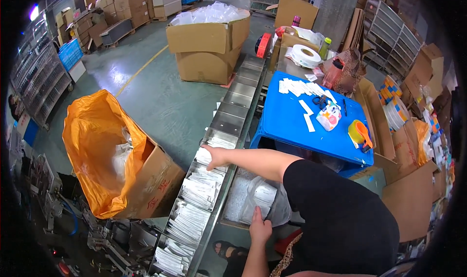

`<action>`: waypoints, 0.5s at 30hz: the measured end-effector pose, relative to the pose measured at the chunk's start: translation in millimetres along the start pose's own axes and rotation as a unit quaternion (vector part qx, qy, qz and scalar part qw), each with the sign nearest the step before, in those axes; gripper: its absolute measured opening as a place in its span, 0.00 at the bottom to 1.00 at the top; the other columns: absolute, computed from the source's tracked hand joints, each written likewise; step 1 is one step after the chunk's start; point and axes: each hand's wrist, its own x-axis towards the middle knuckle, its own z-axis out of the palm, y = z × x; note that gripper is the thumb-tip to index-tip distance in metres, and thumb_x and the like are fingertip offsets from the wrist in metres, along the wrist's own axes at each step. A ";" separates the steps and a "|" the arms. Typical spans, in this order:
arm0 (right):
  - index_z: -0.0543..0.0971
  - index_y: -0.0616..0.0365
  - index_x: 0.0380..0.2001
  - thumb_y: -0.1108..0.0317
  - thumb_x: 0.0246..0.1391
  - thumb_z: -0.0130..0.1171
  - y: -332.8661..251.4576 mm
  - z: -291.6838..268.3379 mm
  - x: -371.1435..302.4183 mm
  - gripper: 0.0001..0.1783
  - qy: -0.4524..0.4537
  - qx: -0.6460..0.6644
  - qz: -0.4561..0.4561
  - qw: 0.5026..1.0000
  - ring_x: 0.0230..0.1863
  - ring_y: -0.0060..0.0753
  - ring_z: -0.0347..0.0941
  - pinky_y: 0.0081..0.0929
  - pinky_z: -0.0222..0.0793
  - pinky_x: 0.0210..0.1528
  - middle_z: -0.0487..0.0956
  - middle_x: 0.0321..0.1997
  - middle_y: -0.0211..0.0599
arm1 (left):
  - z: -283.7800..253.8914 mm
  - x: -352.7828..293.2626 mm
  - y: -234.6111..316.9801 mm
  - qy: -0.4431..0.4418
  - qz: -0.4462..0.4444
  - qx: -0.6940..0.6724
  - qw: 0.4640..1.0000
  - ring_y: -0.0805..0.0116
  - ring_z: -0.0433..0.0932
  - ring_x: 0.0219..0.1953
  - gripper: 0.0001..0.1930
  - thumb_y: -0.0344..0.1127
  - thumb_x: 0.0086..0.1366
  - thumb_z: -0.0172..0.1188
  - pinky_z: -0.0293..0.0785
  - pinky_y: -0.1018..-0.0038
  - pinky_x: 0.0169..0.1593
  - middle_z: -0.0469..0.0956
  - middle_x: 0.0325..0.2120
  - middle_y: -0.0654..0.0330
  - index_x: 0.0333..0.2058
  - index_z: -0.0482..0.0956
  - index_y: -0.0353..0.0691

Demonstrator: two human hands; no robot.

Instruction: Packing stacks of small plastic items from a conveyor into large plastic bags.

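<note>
A narrow metal conveyor runs from near to far, split into compartments. Slim white packets fill the nearer ones in loose rows. My right arm reaches across to the left, and my right hand spans a bunch of these packets in one compartment, thumb and fingers closed around it. Right of the conveyor, my left hand grips a stack of white packets. That stack is above or partly inside a clear plastic bag; which one I cannot tell. Some left-hand fingers are hidden beneath the stack.
Left stands a carton lined with an orange bag. A big carton of translucent plastic pieces is beyond. The blue table at right bears strips, scissors, and a tape dispenser. Machinery sits lower left.
</note>
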 end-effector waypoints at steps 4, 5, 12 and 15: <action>0.47 0.53 0.62 0.59 0.30 0.68 14.3 -1.6 -3.2 0.56 0.029 0.058 -0.051 0.997 0.54 0.49 0.64 0.35 0.59 0.55 0.67 0.53 0.55 | -0.4 -0.1 0.2 0.016 -0.002 -0.015 1.000 0.47 0.59 0.57 0.33 0.31 0.49 0.47 0.58 0.64 0.58 0.59 0.55 0.41 0.57 0.55 0.31; 0.48 0.53 0.62 0.60 0.31 0.67 14.5 -0.6 -1.5 0.55 0.032 0.060 -0.048 0.997 0.54 0.48 0.64 0.34 0.59 0.55 0.67 0.53 0.54 | -2.0 -1.1 -1.5 0.018 -0.008 -0.015 1.000 0.47 0.59 0.57 0.33 0.31 0.49 0.47 0.58 0.64 0.58 0.59 0.55 0.41 0.57 0.55 0.31; 0.54 0.58 0.59 0.59 0.31 0.64 31.5 -29.0 -2.8 0.49 0.234 0.042 -0.011 0.971 0.52 0.45 0.67 0.31 0.62 0.54 0.70 0.50 0.54 | -7.8 4.6 15.5 0.050 0.010 0.005 0.999 0.48 0.59 0.57 0.35 0.30 0.49 0.48 0.59 0.64 0.56 0.59 0.55 0.43 0.59 0.53 0.36; 0.57 0.64 0.55 0.62 0.30 0.66 35.4 -57.2 -17.6 0.47 0.352 0.141 -0.009 0.925 0.47 0.40 0.70 0.30 0.65 0.51 0.73 0.45 0.47 | -11.7 5.8 26.6 0.089 0.020 -0.037 0.995 0.51 0.61 0.57 0.35 0.32 0.51 0.50 0.62 0.68 0.55 0.59 0.56 0.44 0.60 0.52 0.37</action>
